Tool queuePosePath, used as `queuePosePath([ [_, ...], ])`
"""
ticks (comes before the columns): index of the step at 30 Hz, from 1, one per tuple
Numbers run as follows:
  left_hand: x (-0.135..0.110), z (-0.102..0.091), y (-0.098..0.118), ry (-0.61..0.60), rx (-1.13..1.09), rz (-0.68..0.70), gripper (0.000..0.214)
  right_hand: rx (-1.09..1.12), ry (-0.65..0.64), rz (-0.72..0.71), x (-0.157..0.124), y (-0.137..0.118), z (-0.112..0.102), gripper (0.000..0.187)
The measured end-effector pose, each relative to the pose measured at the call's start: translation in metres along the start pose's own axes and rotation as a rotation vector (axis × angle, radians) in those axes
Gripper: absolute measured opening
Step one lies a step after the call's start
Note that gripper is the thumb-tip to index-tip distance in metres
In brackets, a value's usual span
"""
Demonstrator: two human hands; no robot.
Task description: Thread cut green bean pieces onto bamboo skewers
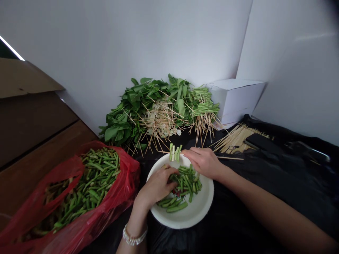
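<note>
the right hand [203, 161] pinches a thin wooden skewer [233, 158] between its fingers, above the far right rim of the white bowl [185, 218]. the skewer bears a short row of cut green stems [177, 153], which stand side by side across it, over the far rim of the bowl. the left hand [159, 185] reaches inside the bowl from its left side, with the fingers curled at the loose green pieces [186, 180]; i cannot tell if they pinch one of them. these pieces lie on the bottom of the bowl. on the left wrist there is a beaded bracelet [134, 240], outside the near left rim of the bowl.

to the left of the bowl is a red plastic bag [129, 173], open, with many more cut stems [97, 173] in it. behind the bowl lies a heap of leafy greens [112, 132], with skewers of a pale vegetable [160, 114] and, more to the right, skewered green stems [202, 106]. to the right of the bowl, farther back, are bare sticks [231, 137], a dark phone-like object [261, 141] and a white box [242, 100].
</note>
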State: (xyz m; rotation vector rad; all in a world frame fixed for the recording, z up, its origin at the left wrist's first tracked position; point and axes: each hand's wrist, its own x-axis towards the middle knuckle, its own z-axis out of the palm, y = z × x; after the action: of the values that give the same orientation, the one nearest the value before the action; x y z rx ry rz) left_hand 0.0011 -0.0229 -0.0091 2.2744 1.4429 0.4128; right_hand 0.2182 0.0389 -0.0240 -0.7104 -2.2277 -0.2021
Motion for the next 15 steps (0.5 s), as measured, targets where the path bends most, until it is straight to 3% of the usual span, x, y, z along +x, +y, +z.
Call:
queuePosePath([
  [4,0.0003,0.0006,-0.0014,-0.002,0.001,-0.015,0.011,-0.014,0.019,-0.003,0.0004,-0.0003,0.0003,0.028],
  [8,0.0050,0.0030,-0.0056,0.198,0.021,-0.078,0.012,-0.015,0.019,-0.002,0.0007,-0.0006,0.0003,0.029],
  [10,0.0071,0.0028,-0.0057,0.243,0.034,-0.095,0.016,-0.009,0.018,-0.002,0.0009,-0.0007,0.0000,0.030],
  [12,0.0077,0.0018,-0.0034,0.197,0.008,-0.044,0.017,-0.004,0.016,-0.004,0.0012,-0.0009,-0.0004,0.030],
  [15,0.0060,0.0007,0.0025,0.032,-0.076,0.069,0.025,-0.006,0.017,-0.010,0.0014,-0.0009,-0.0004,0.029],
])
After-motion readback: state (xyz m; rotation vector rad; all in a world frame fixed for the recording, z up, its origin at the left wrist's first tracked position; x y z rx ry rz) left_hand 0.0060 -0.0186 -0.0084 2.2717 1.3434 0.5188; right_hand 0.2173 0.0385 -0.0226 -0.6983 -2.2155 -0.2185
